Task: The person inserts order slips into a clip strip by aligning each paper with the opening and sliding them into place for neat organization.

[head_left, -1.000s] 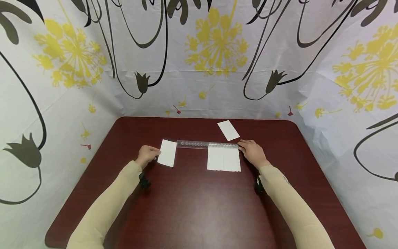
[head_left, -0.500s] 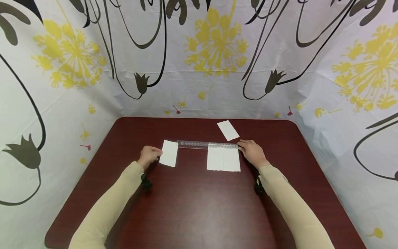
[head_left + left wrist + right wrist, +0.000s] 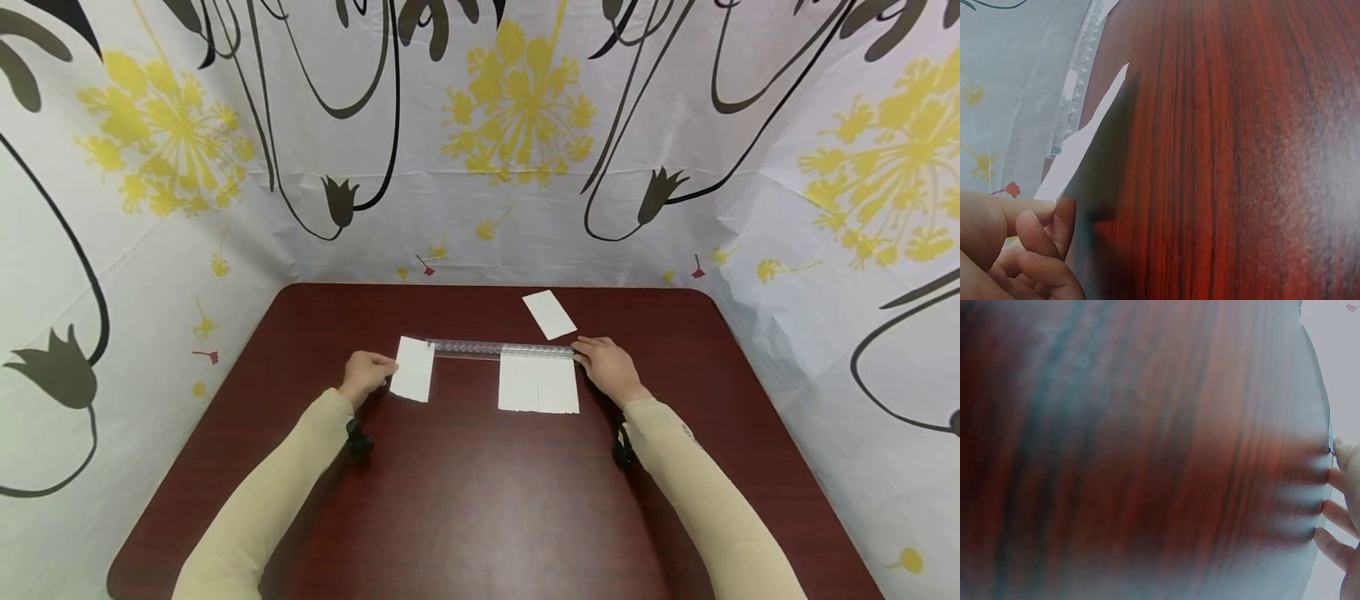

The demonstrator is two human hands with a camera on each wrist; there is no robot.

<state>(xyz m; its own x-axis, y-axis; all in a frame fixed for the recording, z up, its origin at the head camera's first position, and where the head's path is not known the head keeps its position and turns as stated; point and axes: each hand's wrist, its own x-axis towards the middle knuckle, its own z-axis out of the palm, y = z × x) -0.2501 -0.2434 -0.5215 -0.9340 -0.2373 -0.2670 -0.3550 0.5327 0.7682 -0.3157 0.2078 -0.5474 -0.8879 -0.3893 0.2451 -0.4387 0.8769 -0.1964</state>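
In the head view my left hand (image 3: 367,374) pinches the left edge of a small white paper piece (image 3: 412,369) with a ragged lower edge. The left wrist view shows this paper (image 3: 1072,156) tilted up from the table, between thumb and fingertips. A clear plastic ruler (image 3: 467,347) lies crosswise, its left end meeting the paper's upper right side. At the ruler's right end, my right hand (image 3: 609,367) holds it with thumb and index finger. Other fingertips (image 3: 1322,536) rest on the table. Two white paper pieces (image 3: 538,383) lie side by side, their top edges at the ruler.
Behind the ruler, another white paper piece (image 3: 550,314) lies at an angle. The dark red wooden table (image 3: 465,517) has rounded corners. A white cloth (image 3: 420,200) with flower prints hangs around its back and sides.
My left hand has moved slightly right with its paper piece, which now overlaps the ruler's left end in the head view. The right hand and the other papers stay put.
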